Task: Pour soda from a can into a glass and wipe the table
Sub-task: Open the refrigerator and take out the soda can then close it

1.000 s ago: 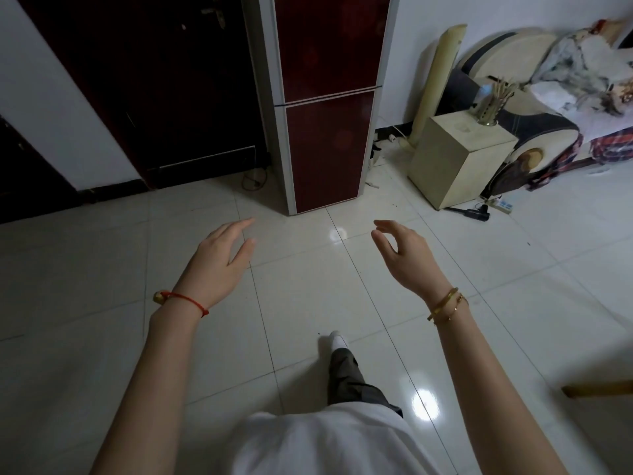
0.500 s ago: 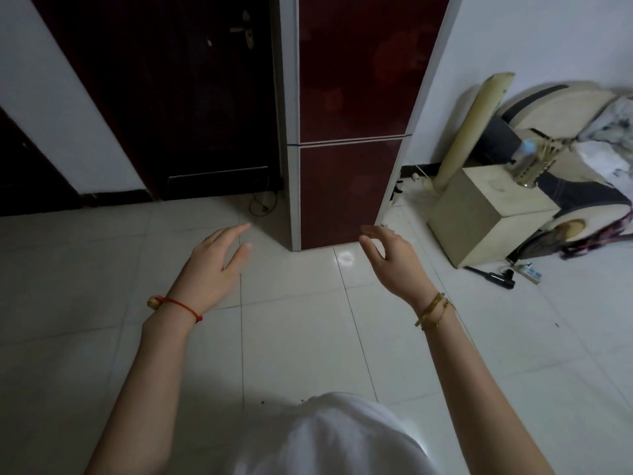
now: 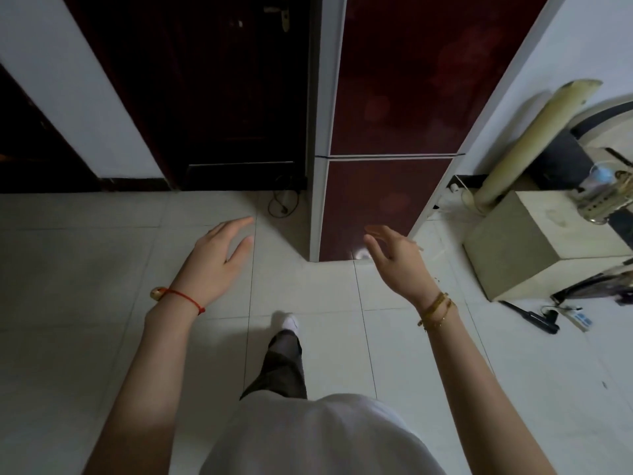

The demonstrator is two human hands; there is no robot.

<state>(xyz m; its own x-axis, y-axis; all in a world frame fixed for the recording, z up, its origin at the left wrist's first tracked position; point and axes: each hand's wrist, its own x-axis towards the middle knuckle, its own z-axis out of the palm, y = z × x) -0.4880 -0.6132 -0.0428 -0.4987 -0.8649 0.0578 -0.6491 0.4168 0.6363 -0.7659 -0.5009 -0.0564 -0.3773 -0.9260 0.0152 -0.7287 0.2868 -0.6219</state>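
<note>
Both hands, left hand (image 3: 219, 255), right hand (image 3: 397, 260), empty; glossy tiles (image 3: 85, 269).

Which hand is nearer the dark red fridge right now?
Right. The right hand is raised just in front of the fridge, overlapping its lower door in view. The left hand is held out over the floor tiles, left of the fridge's corner.

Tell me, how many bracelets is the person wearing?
3. A red string bracelet sits on the left wrist; two gold bracelets sit together on the right wrist. Both hands hold nothing.
</note>
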